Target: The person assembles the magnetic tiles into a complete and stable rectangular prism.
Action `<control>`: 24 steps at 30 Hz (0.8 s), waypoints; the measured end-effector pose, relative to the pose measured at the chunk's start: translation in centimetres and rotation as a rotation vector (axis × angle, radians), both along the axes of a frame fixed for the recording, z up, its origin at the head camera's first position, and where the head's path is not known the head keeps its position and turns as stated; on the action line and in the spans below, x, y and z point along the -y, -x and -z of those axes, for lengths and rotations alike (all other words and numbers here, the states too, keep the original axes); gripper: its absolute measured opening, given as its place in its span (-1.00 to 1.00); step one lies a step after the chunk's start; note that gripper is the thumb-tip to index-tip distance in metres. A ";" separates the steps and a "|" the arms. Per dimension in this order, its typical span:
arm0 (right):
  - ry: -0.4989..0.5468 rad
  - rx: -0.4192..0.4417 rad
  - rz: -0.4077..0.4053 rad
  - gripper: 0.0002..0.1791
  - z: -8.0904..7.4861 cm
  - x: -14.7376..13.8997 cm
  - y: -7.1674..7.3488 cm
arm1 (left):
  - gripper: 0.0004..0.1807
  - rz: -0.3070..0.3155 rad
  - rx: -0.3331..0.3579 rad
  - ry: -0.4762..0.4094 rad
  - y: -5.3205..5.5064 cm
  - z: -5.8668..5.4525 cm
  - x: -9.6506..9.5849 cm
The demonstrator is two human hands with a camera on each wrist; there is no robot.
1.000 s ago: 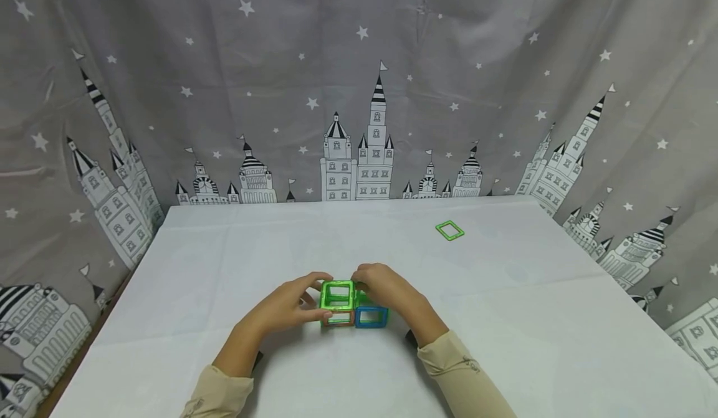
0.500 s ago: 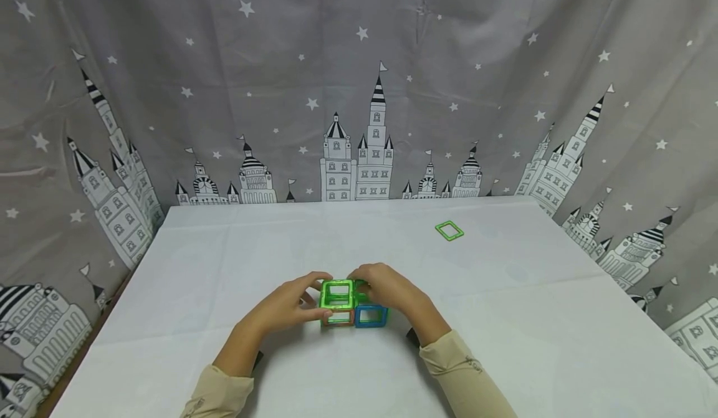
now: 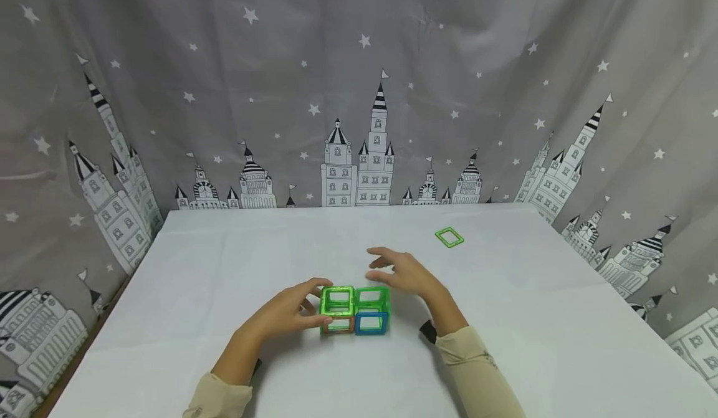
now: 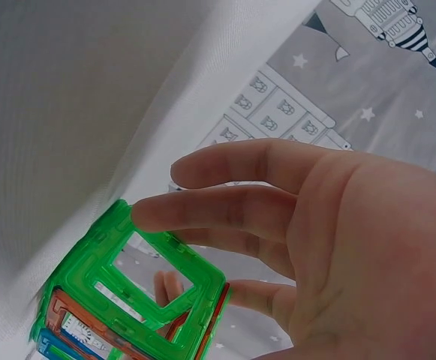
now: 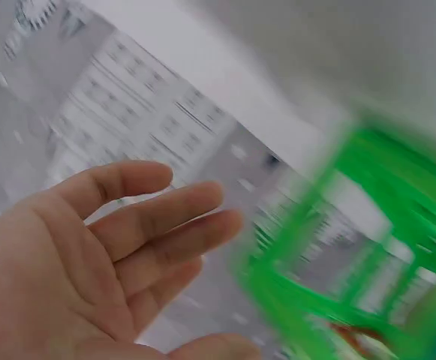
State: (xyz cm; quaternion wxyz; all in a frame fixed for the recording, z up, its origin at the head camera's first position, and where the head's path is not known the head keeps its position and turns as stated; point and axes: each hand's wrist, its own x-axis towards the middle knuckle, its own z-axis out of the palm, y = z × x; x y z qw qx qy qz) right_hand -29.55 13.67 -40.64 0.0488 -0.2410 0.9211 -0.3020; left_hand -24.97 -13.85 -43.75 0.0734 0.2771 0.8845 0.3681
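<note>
Two joined boxes of magnetic tiles stand at mid-table in the head view. The left box has a green top tile (image 3: 338, 313) and an orange front tile (image 3: 339, 331); the right box shows green tiles (image 3: 388, 296) and a blue front tile (image 3: 386, 323). My left hand (image 3: 288, 311) holds the left box between thumb at the front and fingers at the back. In the left wrist view, a fingertip touches the green tile (image 4: 90, 274). My right hand (image 3: 412, 273) is behind and right of the boxes, fingers spread, holding nothing; the green tiles blur in the right wrist view.
One loose green square tile (image 3: 456, 243) lies flat toward the table's far right. Beyond the white table (image 3: 252, 237) hangs a grey curtain (image 3: 303, 32) printed with castles and stars.
My right hand has let go of the right box and moved back and to the right, its fingers opening. The left hand keeps its hold. The head view has tilted slightly up.
</note>
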 end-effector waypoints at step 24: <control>-0.328 0.130 0.594 -0.21 4.5 -12.1 10.3 | -0.26 -0.025 -0.011 0.037 -0.6 0.1 0.0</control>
